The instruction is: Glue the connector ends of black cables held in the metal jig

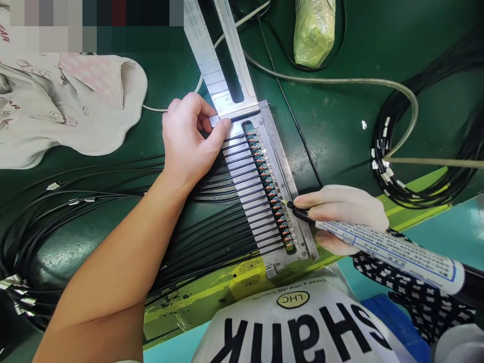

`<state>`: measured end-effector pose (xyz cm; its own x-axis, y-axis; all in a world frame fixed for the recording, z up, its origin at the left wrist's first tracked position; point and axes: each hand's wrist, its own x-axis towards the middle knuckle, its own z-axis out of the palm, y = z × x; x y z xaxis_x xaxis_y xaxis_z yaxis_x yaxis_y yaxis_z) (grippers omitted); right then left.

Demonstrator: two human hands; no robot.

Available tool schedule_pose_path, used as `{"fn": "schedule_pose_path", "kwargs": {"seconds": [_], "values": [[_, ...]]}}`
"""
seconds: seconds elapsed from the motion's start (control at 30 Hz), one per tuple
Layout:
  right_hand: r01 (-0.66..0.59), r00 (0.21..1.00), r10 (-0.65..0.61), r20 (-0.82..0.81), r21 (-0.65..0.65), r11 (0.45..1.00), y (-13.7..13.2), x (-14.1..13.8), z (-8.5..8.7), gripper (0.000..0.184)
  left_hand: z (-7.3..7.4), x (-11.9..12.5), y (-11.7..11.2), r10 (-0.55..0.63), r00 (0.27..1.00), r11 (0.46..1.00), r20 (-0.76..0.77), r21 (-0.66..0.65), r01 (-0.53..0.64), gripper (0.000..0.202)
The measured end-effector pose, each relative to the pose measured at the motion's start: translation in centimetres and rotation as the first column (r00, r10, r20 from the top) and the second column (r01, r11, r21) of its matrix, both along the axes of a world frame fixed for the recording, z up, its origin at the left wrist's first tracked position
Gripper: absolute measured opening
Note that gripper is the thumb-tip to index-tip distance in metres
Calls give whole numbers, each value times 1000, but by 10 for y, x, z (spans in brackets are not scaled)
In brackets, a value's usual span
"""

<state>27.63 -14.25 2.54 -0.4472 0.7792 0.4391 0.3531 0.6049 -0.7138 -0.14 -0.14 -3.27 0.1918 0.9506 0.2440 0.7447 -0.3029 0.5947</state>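
The person's bare left hand [187,138] sits at the top end of a metal comb jig [282,166], its fingers curled over the edge and its thumb pressed down, closed in a pinch on the jig. Their right hand is out of view. Just right of the left hand, black cables [212,222] lie side by side in the jig's teeth, ending in a row of small connectors [266,176] with green and copper tips along a slot. From the jig, the cables fan back under the left forearm across a green desk [321,126].

From the right comes a white-gloved hand [340,214] in a black polka-dot sleeve, apparently a co-worker's. Its fingers grip a marker [385,252] with a white printed barrel, its black tip at the lower part of the connector row.

Beyond the left hand runs a slotted metal rail [223,60]. Left of that hand lies a pale printed cloth [75,111]. To the right of the jig are a coiled bundle of black cables [393,171] and a pale tube [340,79]. Below the hands is a white bag [295,327] printed "Shark".
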Motion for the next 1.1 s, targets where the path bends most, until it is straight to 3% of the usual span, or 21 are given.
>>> {"fn": "schedule_pose_path", "kwargs": {"seconds": [0.23,0.67,1.1], "values": [[19,1000,-17,19,-71,997,0,-2,0,16,-7,-4,2,-19,998,1000,60,1,18,19],[-3,1000,3,18,-17,1000,1,-3,1,14,-14,-7,6,-65,996,995,63,82,60,22],[-11,1000,11,14,-25,1000,1,-2,0,15,-12,-5,5,-40,994,997,101,65,33,20]]}}
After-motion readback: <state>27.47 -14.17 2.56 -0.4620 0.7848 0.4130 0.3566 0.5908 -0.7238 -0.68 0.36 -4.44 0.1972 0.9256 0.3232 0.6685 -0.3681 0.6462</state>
